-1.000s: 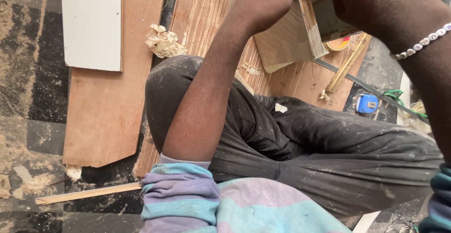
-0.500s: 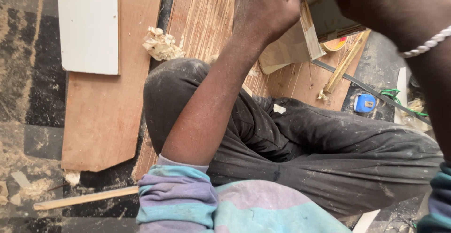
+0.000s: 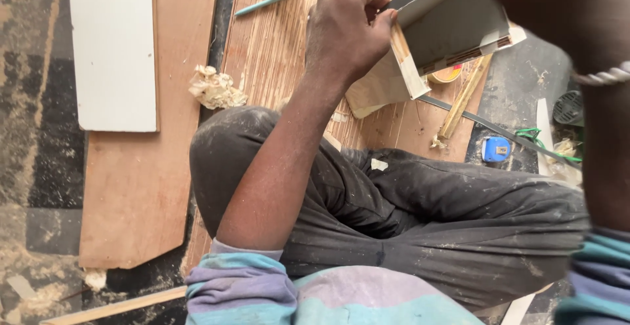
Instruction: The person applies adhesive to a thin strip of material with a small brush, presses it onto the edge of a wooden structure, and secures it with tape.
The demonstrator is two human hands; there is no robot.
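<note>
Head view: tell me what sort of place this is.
Probably a floor-level woodworking spot: plywood sheets lie about, wood shavings and sawdust litter the ground, and a blue tape measure sits nearby.

A white board [image 3: 113, 49], crumpled wood shavings [image 3: 215, 87] and a blue tape measure [image 3: 497, 148] lie about.

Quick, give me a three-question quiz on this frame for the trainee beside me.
1. True or false: the left hand grips the edge of the grey board piece.
2. Which lies on the brown plywood sheet? A) the white panel B) the blue tape measure C) the teal pencil
3. Fill in: the crumpled wad of shavings lies to the ____ of the person's knee in the picture.

Key: 1 true; 2 A; 3 above (farther from the person).
</note>
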